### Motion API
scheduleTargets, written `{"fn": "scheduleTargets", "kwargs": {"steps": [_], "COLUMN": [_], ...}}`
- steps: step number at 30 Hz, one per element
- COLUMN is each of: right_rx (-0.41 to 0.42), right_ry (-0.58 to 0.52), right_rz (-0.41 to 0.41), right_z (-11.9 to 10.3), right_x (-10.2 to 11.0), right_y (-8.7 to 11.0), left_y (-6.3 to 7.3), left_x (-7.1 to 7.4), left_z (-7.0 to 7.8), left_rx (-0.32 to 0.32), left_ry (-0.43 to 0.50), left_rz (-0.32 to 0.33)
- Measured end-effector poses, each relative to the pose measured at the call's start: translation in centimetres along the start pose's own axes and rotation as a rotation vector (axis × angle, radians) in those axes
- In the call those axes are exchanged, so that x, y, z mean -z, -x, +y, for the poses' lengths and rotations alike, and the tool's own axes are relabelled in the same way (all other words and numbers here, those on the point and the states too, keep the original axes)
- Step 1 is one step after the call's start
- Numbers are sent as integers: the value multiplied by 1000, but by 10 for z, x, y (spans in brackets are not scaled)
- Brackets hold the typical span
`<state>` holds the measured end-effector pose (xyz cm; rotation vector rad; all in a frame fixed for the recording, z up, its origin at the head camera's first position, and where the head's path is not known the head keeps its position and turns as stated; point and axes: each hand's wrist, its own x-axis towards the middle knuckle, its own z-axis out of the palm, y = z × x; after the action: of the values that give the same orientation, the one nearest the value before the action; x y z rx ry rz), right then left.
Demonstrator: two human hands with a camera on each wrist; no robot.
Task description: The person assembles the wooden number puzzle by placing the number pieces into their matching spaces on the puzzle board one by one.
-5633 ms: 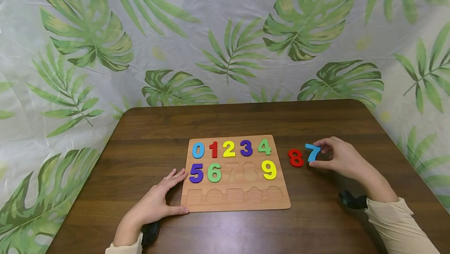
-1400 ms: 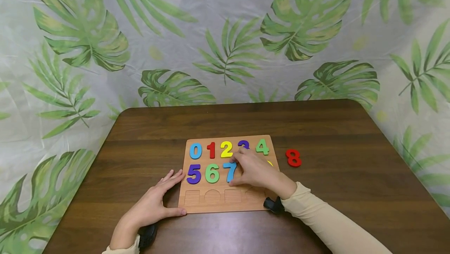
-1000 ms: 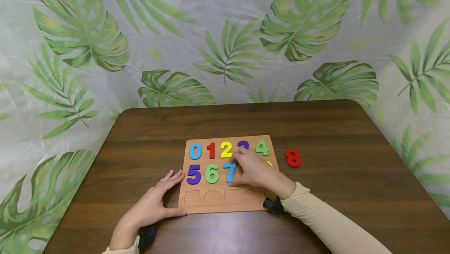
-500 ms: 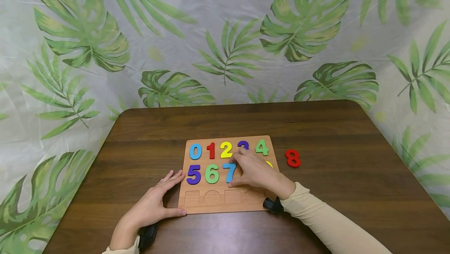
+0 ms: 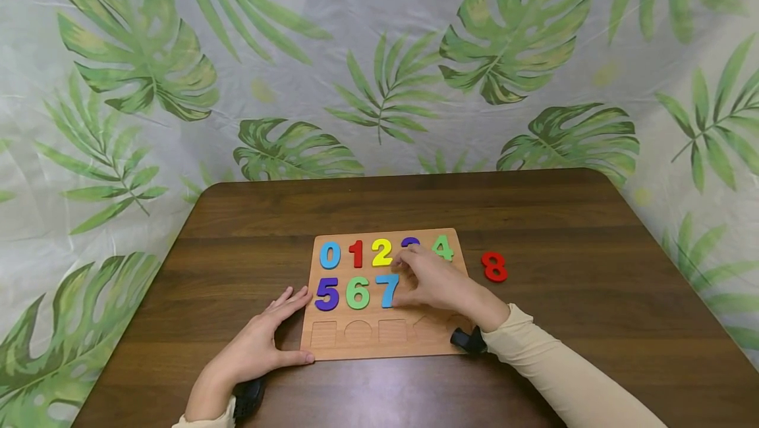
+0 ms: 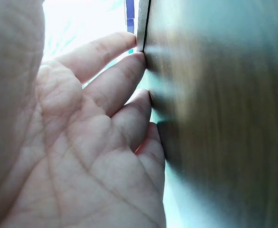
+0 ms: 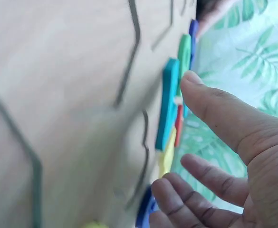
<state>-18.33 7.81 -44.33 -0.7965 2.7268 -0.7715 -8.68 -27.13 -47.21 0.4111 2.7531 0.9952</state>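
Note:
On the wooden number board [image 5: 379,351], the blue 7 [image 5: 388,290] sits in the second row, right of the green 6 [image 5: 358,293]. My right hand [image 5: 441,283] hovers just right of the 7, thumb and fingers spread apart. In the right wrist view a gap separates them from the blue 7 [image 7: 167,102], with nothing held. The hand partly hides the purple 3 [image 5: 410,241] and green 4 [image 5: 443,248], and covers the 9's spot. My left hand [image 5: 252,342] rests at the board's left edge, fingertips [image 6: 141,59] touching it and thumb at the near corner.
A red 8 [image 5: 495,267] lies on the brown table [image 5: 551,217], right of the board. Blue 0 [image 5: 329,255], red 1 [image 5: 356,254], yellow 2 [image 5: 382,253] and purple 5 [image 5: 327,294] sit in the board. Its front row shows shape recesses [image 5: 358,330].
My right hand carried the blue 7 from the table's right side to the board, pressed it there, then let go and drew slightly right. The left hand stayed at the board's edge.

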Motion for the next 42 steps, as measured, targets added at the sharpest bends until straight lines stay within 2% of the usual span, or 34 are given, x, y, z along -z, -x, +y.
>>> {"fn": "scheduleTargets", "kwargs": {"steps": [3,9,16,22,26,32,42], "right_rx": [23,4,40,59,38,-17,-37], "right_ry": [-25,-22,-55,-33,-24,-4,-23], "right_rz": [13,32,54,72,63,33,20], "right_z": [4,14,35,55,68,88,110], "right_x": [11,31,51,67,77,86,88], "right_y": [2,7,15,26,36,48,61], "left_y": [0,1,1,0,0,0,0], "left_x": [0,2,1,0,-1,1,2], "left_z": [1,2,1,0,0,2,2], "left_rx": [0,-10,-4,14,15,16,7], "left_ry": [2,-8,-7,7,4,-4,-15], "left_rz": [-1,3,-1,-16,-17,-16,-8]}}
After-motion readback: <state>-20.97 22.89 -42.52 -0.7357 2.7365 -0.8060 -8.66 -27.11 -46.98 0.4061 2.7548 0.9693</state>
